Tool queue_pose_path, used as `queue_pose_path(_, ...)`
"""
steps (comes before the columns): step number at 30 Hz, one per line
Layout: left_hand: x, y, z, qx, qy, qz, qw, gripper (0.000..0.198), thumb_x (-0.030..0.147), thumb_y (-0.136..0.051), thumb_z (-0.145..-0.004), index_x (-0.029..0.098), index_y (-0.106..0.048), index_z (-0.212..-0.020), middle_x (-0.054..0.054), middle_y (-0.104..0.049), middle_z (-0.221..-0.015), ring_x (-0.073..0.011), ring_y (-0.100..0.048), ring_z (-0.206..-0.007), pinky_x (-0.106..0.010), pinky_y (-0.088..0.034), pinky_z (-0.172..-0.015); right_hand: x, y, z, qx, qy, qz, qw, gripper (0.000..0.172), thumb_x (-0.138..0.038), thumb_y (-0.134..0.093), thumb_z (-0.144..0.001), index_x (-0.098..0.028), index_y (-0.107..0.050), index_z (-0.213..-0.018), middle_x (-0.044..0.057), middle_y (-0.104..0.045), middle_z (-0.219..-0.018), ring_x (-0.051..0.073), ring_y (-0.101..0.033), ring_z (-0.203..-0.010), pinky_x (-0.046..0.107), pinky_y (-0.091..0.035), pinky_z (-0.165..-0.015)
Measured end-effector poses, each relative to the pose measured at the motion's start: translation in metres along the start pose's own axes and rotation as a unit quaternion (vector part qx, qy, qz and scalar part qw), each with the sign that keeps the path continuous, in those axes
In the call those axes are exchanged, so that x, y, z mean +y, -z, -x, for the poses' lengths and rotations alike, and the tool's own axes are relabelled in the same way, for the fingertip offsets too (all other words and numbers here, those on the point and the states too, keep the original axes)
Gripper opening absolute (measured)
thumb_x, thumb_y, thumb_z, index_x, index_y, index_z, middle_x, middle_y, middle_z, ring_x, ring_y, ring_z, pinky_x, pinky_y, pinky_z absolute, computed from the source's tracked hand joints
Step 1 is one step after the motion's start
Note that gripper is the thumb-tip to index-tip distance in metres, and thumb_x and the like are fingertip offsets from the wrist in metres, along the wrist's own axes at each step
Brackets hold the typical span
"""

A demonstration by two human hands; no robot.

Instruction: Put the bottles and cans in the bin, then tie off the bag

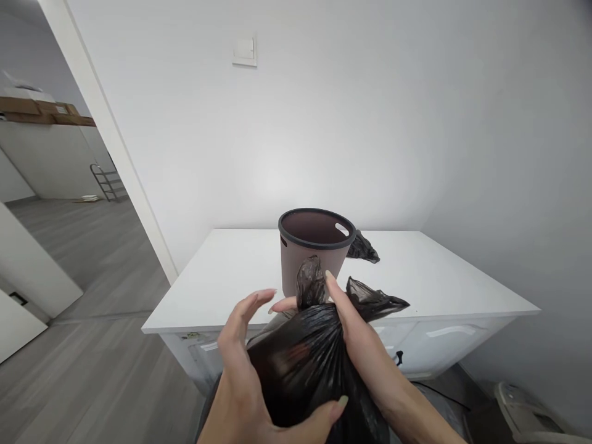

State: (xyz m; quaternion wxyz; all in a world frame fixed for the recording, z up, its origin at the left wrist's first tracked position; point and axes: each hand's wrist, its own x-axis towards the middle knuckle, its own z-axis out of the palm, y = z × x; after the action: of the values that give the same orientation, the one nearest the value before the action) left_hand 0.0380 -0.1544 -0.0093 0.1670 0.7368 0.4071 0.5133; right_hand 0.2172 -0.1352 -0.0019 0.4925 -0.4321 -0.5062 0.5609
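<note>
A filled black plastic garbage bag (309, 357) is in front of me, gathered at the top. Two loose ends stick up from its gathered neck, one beside my right thumb and one out to the right. My right hand (356, 327) is closed round the neck, thumb in front and a finger behind. My left hand (252, 370) curves along the bag's left side with fingers and thumb spread wide, the thumb lying over the bag's front. Beyond the bag, a mauve trash bin (300, 259) with a dark rim stands upright on the white cabinet (231, 271).
A crumpled black plastic bag (363, 248) lies behind the bin's right side. A light switch (245, 50) is on the wall. To the left, a doorway shows a grey floor and cardboard boxes (41, 111). A grey appliance (531, 410) sits at lower right.
</note>
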Motion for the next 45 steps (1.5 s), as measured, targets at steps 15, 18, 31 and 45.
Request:
queue_pose_path(15,0.011,-0.019,-0.031,-0.077,0.137,0.129,0.979,0.073,0.015,-0.074,-0.074,0.029,-0.043,-0.138,-0.010,-0.065,-0.133,-0.0306,-0.068,-0.120,-0.042,-0.058,-0.093,-0.051,-0.008,0.013,0.032,0.005,0.087,0.996,0.052,-0.068,-0.058,-0.100,-0.032,-0.075,-0.133,0.003,-0.075,-0.130,0.031,-0.062,-0.137,0.040,-0.053,-0.112)
queue_pose_path(18,0.017,-0.015,-0.039,-0.067,0.094,0.029,0.993,0.042,0.014,-0.067,-0.077,0.027,-0.057,-0.115,-0.006,-0.069,-0.114,-0.0293,-0.066,-0.108,-0.042,-0.053,-0.089,-0.052,-0.001,0.007,0.022,0.025,0.092,0.995,0.049,-0.067,-0.062,-0.098,-0.032,-0.078,-0.129,0.004,-0.078,-0.119,0.033,-0.065,-0.132,0.043,-0.055,-0.110)
queue_pose_path(31,0.023,-0.016,-0.062,-0.171,0.012,-0.002,0.985,0.025,0.011,-0.037,-0.094,0.024,-0.056,-0.084,-0.003,-0.064,-0.091,-0.0244,-0.056,-0.093,-0.040,-0.043,-0.093,-0.063,0.008,-0.004,0.062,0.030,0.011,0.998,0.046,-0.071,-0.067,-0.093,-0.027,-0.081,-0.102,0.004,-0.076,-0.108,0.025,-0.065,-0.112,0.037,-0.047,-0.110)
queue_pose_path(45,0.013,-0.005,-0.092,-0.212,0.277,0.348,0.870,0.021,0.033,-0.061,-0.090,0.021,-0.056,-0.074,0.001,-0.056,-0.076,-0.0154,-0.053,-0.072,-0.023,-0.044,-0.064,-0.106,0.041,0.001,-0.101,0.061,0.220,0.968,0.052,-0.070,-0.057,-0.099,-0.025,-0.073,-0.079,0.002,-0.067,-0.090,0.021,-0.061,-0.091,0.032,-0.048,-0.086)
